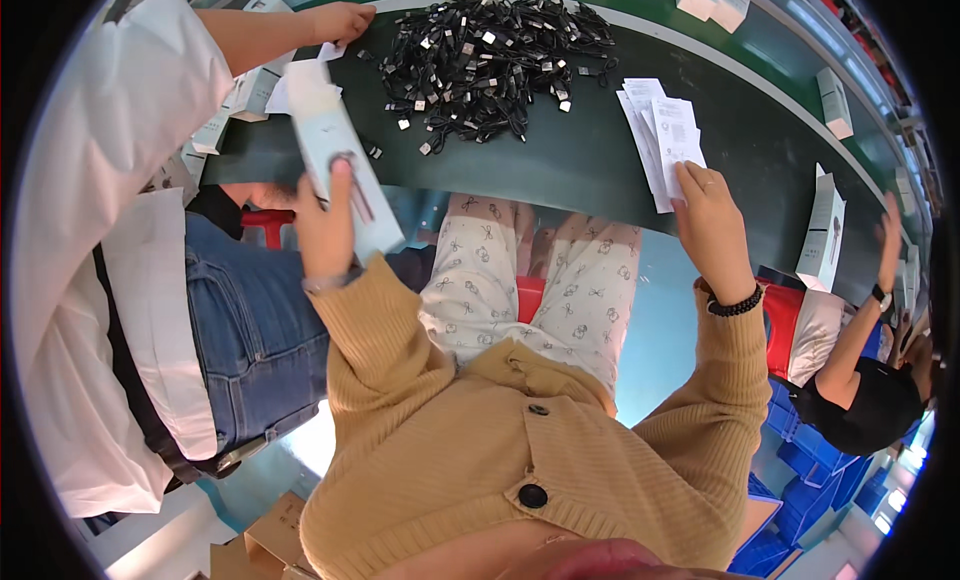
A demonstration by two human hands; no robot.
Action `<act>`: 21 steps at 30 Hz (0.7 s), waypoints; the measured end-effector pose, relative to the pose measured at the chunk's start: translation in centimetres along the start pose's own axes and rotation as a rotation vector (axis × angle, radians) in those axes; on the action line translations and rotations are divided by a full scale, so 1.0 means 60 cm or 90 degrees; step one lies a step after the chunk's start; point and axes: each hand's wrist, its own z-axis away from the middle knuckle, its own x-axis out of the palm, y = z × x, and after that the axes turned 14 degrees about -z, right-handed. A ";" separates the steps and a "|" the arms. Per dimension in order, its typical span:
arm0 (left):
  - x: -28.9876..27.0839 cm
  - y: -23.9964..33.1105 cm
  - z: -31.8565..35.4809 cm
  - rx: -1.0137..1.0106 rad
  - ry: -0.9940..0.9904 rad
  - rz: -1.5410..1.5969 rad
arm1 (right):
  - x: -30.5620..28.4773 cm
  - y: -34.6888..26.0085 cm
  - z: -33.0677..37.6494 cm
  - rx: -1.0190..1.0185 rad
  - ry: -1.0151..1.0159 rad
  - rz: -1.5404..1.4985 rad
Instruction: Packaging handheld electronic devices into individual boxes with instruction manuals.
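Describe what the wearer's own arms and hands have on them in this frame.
Both forearms wear long ribbed knit cardigan sleeves in mustard tan. The left hand is bare, with a thin pale band at the wrist. The right hand is bare too, with a black beaded bracelet at the sleeve's cuff.

A dark green work table point(560, 165) curves across the far side. A heap of black cables point(490, 65) lies at its far middle, a fanned stack of white leaflets point(660, 140) to the right (near edge), and an upright white box point(822, 235) farther right.
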 end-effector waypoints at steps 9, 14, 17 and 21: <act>0.081 -0.023 0.140 0.053 -0.429 0.526 | -0.002 0.022 0.001 0.011 0.050 -0.187; 0.149 -0.018 0.165 0.159 -0.386 0.522 | -0.025 0.014 -0.003 -0.027 0.286 -0.058; 0.157 -0.015 0.172 0.191 -0.396 0.438 | -0.060 -0.035 0.008 0.119 0.369 -0.316; 0.172 -0.005 0.176 0.186 -0.479 0.367 | -0.127 -0.131 0.018 0.096 0.319 -0.527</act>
